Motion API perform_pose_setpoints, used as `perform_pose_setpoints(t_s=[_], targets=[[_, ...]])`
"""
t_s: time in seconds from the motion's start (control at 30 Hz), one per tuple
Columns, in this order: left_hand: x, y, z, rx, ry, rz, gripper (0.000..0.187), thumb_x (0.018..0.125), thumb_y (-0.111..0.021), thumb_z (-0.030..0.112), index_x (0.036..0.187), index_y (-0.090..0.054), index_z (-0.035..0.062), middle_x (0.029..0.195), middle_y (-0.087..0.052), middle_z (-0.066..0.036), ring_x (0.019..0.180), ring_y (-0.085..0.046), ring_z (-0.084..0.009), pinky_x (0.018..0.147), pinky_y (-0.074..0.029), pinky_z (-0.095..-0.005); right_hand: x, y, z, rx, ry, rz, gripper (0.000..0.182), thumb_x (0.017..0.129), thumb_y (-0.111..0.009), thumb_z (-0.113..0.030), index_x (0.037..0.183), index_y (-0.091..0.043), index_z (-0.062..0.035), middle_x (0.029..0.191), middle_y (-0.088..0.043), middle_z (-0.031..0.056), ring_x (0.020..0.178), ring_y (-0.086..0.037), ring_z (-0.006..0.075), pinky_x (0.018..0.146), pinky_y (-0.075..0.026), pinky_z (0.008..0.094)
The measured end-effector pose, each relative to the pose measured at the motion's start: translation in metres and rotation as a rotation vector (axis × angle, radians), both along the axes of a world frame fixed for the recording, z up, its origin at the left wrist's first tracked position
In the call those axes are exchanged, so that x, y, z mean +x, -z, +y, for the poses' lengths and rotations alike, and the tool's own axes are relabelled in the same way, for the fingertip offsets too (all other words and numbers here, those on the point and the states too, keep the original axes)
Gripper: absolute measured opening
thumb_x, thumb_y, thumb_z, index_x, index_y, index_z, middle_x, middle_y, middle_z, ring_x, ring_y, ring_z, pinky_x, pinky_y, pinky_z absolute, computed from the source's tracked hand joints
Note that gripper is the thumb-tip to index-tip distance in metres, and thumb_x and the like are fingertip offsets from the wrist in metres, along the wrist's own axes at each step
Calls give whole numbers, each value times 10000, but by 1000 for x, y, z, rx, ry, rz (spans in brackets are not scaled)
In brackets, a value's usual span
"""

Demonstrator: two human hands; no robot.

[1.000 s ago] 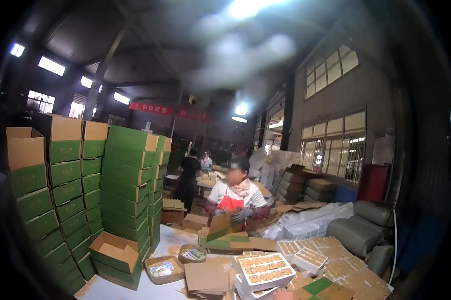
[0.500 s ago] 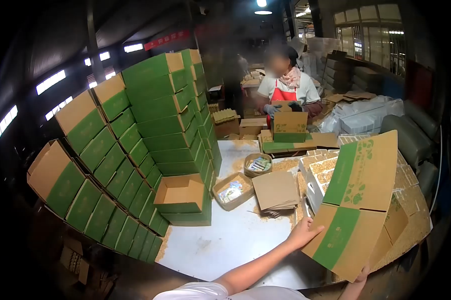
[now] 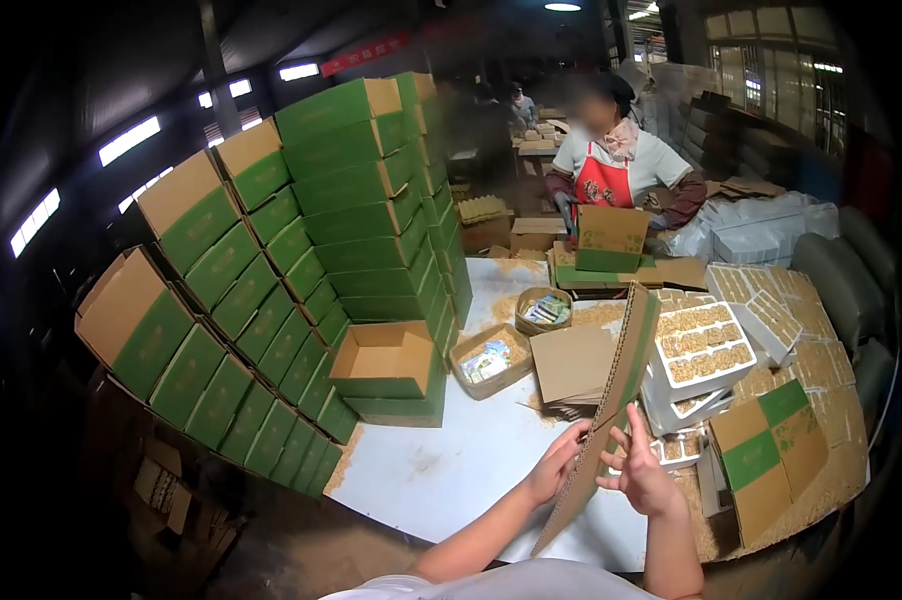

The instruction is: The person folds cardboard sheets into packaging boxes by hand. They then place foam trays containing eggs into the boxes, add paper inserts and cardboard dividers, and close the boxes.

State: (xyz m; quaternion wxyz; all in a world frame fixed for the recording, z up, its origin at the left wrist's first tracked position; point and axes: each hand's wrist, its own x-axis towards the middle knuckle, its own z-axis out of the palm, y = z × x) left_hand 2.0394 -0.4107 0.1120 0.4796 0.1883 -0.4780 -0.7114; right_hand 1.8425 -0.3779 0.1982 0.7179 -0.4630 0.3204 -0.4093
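Observation:
A flattened green and brown carton stands on edge, seen nearly side-on, over the front of the white table. My left hand grips its left face near the lower half. On its other side is my right hand, fingers spread, at or very near the carton's right face; contact there is unclear. Right of my hands, another flat green and brown carton leans by white trays of brown filling. A pile of brown cardboard sheets lies just beyond my left hand.
Tall stacks of green cartons rise at the left, with an open carton in front. Two baskets with small packets sit mid-table. Across the table a person in a red apron stands behind an upright carton.
The carton has turned from face-on to edge-on and moved left. My right hand has come up from its lower corner and opened. Trays and another flat carton now show at the right.

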Motion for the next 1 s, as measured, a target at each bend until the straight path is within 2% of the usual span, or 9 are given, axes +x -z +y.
perform_pose_setpoints(t_s=[0.07,0.2,0.33,0.53,0.67,0.77,0.83,0.93,1.0], targets=[[6,-6,7,-280,-180,-108,619,1004,-610,340,1481,-358,35,1565,-351,-133,1383,-413,-251,1115,-381,-402,23,0,-6,61,-6,8,929,949,-701,-287,1615,-55,-250,1594,-230,147,1184,-511,236,906,-503,408],[34,-12,33,-152,-420,-356,637,983,-653,291,1488,-326,81,1561,-348,-155,1385,-432,-265,1127,-375,-402,61,11,-10,109,-48,34,721,983,-644,-197,1573,-230,-205,1520,-362,120,1133,-592,227,860,-541,418],[81,15,44,230,-354,-151,709,953,-694,207,1531,-291,136,1449,-438,-113,1213,-571,-214,945,-530,-378,94,55,-37,126,-236,213,630,969,-677,-331,1490,-359,-174,1370,-453,140,1144,-593,279,853,-599,478],[119,66,64,557,-459,-410,718,918,-740,310,1507,-360,149,1502,-378,-100,1259,-512,-228,856,-572,-370,155,147,-61,386,-461,305,718,917,-718,-443,1447,-394,-83,1186,-607,144,872,-709,271,654,-627,335],[140,98,60,541,-523,-475,676,903,-737,345,1470,-412,170,1440,-444,-75,1246,-505,-238,817,-560,-415,171,147,-52,359,-339,308,737,900,-735,-456,1438,-428,-57,1106,-655,126,673,-672,157,532,-563,246],[144,69,51,419,-573,-452,611,880,-747,183,1419,-469,108,1351,-521,-120,1159,-592,-255,890,-551,-405,175,151,-55,231,-214,372,818,854,-764,-471,1503,-419,-112,1208,-611,155,1054,-583,247,829,-503,387],[153,73,42,205,-688,-937,755,758,-807,144,1431,-472,73,1367,-528,-167,1227,-556,-302,957,-520,-416,171,165,-63,210,-152,409,876,821,-794,-478,1526,-408,-131,1420,-446,175,1152,-555,289,898,-469,448],[161,78,42,27,-697,-1208,801,754,-818,279,1444,-467,73,1358,-539,-185,1271,-517,-359,1009,-482,-432,168,146,-59,348,-157,259,727,901,-743,-421,1500,-439,-140,1255,-565,111,1190,-552,242,937,-448,458],[158,71,40,236,-614,-730,863,751,-835,280,1481,-419,85,1411,-486,-193,1327,-468,-365,1031,-474,-451,171,154,-58,364,-127,239,676,931,-714,-402,1488,-448,-125,1206,-584,93,1161,-557,217,913,-466,428]])
